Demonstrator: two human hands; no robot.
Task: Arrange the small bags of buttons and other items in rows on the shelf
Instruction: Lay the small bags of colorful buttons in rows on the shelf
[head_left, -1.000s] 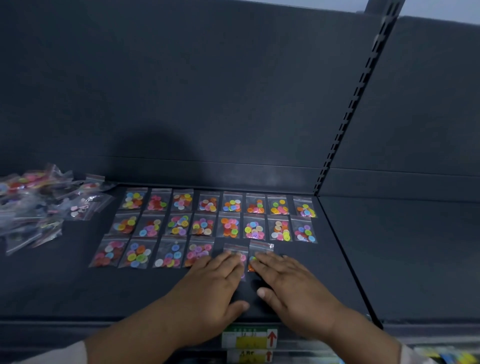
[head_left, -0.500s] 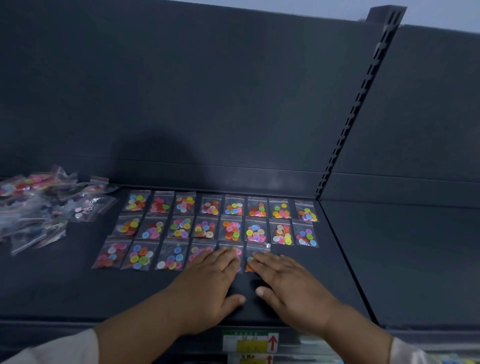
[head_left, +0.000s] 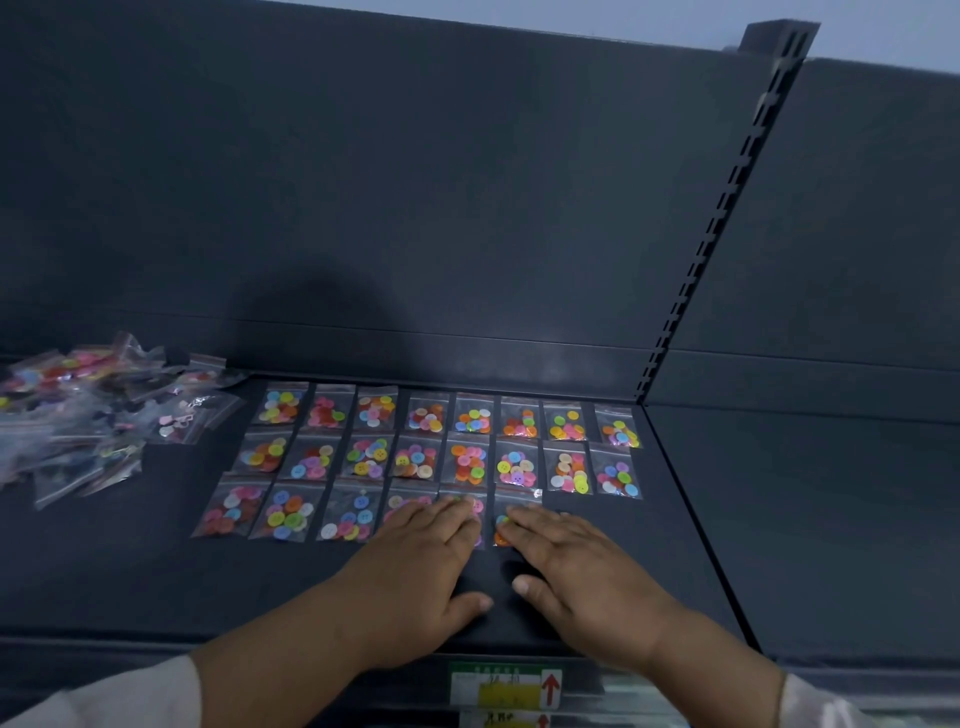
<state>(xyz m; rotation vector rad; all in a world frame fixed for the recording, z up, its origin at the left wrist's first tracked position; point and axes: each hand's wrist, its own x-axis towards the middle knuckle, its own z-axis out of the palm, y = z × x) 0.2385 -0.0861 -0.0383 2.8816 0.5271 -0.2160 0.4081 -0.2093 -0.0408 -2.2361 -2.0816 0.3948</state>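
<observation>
Small clear bags of coloured buttons lie in three rows (head_left: 447, 447) on the dark shelf (head_left: 130, 571). My left hand (head_left: 415, 566) lies flat, fingers straight, its fingertips pressing on a front-row bag (head_left: 470, 506). My right hand (head_left: 576, 571) lies flat beside it, fingertips on the rightmost front-row bag (head_left: 511, 504). Both bags are partly hidden under the fingers. A loose heap of unsorted bags (head_left: 88, 410) sits at the far left of the shelf.
The shelf's back panel (head_left: 415, 208) rises behind the rows. A slotted upright (head_left: 717, 228) divides this bay from the bare shelf (head_left: 805, 509) on the right. A price label with a red arrow (head_left: 506, 686) hangs on the front edge.
Both hands have pushed the two front-row bags slightly away from me, closing the gap to the middle row. The view has tilted up a little.
</observation>
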